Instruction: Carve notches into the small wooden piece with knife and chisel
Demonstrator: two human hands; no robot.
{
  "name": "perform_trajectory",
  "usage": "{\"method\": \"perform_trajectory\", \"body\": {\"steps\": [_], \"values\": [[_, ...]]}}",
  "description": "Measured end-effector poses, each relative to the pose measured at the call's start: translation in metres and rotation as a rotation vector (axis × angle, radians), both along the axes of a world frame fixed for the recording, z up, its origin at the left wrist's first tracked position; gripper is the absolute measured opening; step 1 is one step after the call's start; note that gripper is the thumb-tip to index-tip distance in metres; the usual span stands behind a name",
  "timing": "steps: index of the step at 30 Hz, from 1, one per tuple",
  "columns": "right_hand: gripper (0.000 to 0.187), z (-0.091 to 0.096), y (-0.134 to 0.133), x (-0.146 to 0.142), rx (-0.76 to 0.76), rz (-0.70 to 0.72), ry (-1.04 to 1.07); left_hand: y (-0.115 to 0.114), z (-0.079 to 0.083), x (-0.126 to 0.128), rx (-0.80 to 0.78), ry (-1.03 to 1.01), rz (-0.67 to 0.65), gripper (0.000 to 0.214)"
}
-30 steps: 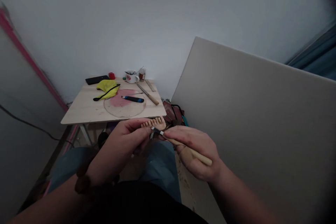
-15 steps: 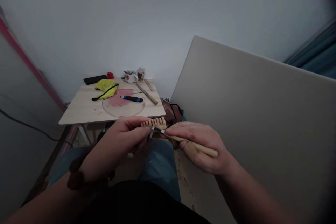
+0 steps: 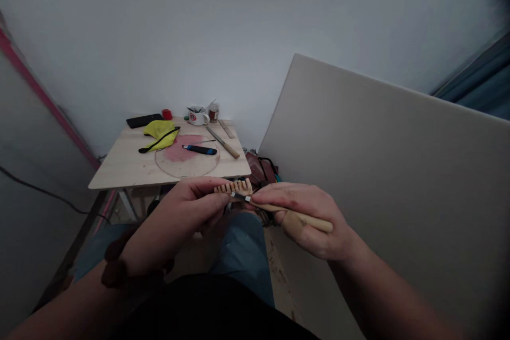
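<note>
My left hand point(image 3: 181, 218) is closed on a small wooden comb-like piece with carved teeth point(image 3: 235, 187), held over my lap. My right hand point(image 3: 308, 218) grips a carving tool with a pale wooden handle point(image 3: 303, 218). The tool's dark metal tip point(image 3: 239, 197) touches the underside of the toothed piece. Both hands sit close together, just in front of the small table's near edge. Most of the wooden piece is hidden under my left fingers.
A small wooden table point(image 3: 119, 170) stands ahead with a yellow cloth point(image 3: 160, 130), a blue-handled knife point(image 3: 200, 149), a wooden-handled tool point(image 3: 223, 142), a mug point(image 3: 197, 116), a black phone point(image 3: 144, 120) and a round clear plate point(image 3: 187, 162). A large pale board point(image 3: 398, 180) leans on the right.
My right hand has shifted slightly right and up, so the tool's handle lies flatter. The left hand still holds the toothed piece in about the same place.
</note>
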State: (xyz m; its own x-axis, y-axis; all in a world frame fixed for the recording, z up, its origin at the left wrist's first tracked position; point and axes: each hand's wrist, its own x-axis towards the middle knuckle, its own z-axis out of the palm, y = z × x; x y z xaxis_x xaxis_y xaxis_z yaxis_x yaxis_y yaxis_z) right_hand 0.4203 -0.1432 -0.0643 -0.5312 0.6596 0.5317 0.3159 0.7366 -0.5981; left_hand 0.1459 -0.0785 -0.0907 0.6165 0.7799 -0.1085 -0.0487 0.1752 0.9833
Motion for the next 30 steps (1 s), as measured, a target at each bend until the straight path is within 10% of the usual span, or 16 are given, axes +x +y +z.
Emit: {"method": "perform_trajectory", "body": {"steps": [18, 30], "values": [[0.038, -0.003, 0.007, -0.001, -0.326, -0.021, 0.146, 0.005, -0.003, -0.004, 0.135, 0.178, 0.004, 0.034], [0.036, -0.032, -0.002, -0.023, -0.028, -0.11, 0.278, 0.005, 0.0, 0.0, 0.084, 0.136, 0.035, 0.027]]}}
